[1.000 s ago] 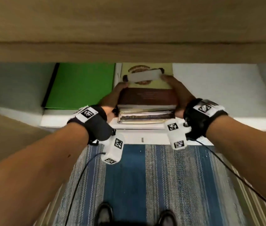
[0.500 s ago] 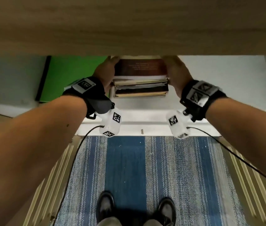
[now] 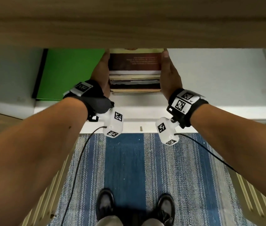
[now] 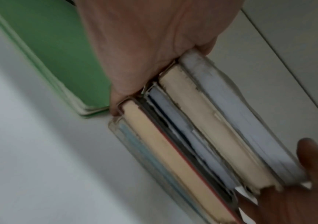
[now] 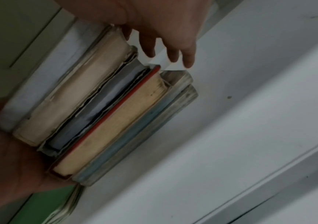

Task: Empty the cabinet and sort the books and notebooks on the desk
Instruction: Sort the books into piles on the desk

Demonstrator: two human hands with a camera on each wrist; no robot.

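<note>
A stack of several books (image 3: 134, 75) with a dark red cover on top is clamped between my two hands inside the white cabinet. My left hand (image 3: 102, 70) presses its left side and my right hand (image 3: 169, 74) its right side, each thumb lying over the top cover. The left wrist view shows my left palm (image 4: 144, 45) against the page edges of the stack (image 4: 202, 136). In the right wrist view my right hand (image 5: 163, 22) lies along the stack (image 5: 96, 106), fingers pointing past its lower corner. Whether the stack touches the shelf I cannot tell.
A green folder (image 3: 70, 70) lies flat on the white cabinet shelf (image 3: 218, 79), just left of the stack. The wooden desk edge (image 3: 129, 22) overhangs the cabinet and hides its back. A blue striped rug (image 3: 129, 168) and my shoes (image 3: 104, 204) are below.
The white object that lay on top of the stack is out of sight. The stack now sits higher in the view, closer under the desk edge, with both hands still on its sides.
</note>
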